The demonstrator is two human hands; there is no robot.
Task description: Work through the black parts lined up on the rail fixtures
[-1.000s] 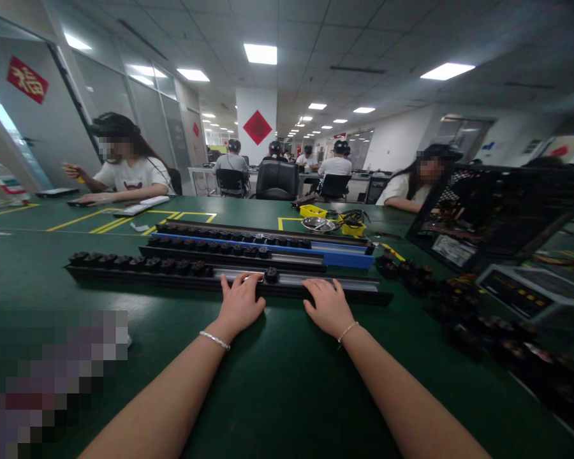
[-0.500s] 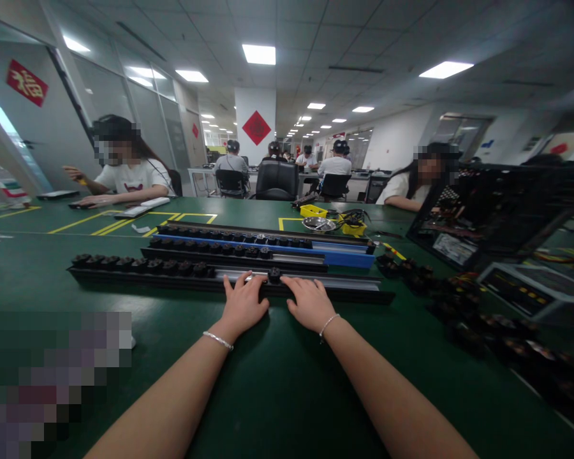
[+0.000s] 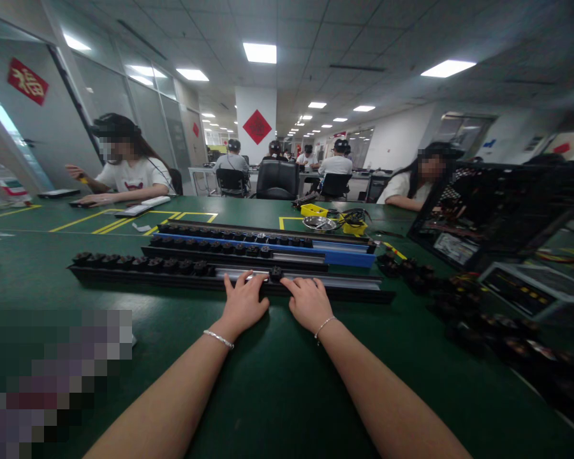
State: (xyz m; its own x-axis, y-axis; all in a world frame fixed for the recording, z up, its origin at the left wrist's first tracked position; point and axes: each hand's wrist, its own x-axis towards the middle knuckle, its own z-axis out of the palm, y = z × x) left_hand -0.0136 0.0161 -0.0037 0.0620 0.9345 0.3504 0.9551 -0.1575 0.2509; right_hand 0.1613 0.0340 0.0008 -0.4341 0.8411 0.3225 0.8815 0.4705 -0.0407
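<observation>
A long black rail [image 3: 363, 294] lies across the green table, with a row of black round parts [image 3: 146, 262] along its left half. One single black part [image 3: 276, 274] sits in the rail's channel between my hands. My left hand [image 3: 243, 306] rests on the rail left of that part, fingers spread. On the other side, my right hand [image 3: 309, 302] has its fingers apart, with the index fingertip at or near the part. Behind lie a shorter black rail [image 3: 296, 259] and a blue rail [image 3: 349, 257], both bearing more black parts.
Loose black parts [image 3: 463, 306] lie at the right, beside a metal box [image 3: 521, 290] and an open computer case [image 3: 459, 217]. Behind the rails are a metal dish [image 3: 319, 223] and yellow trays [image 3: 313, 210]. A person [image 3: 129, 175] sits at the left, another [image 3: 406, 188] at the right.
The single black part and my right hand have shifted very slightly to the right. My left hand has stayed in nearly the same place.
</observation>
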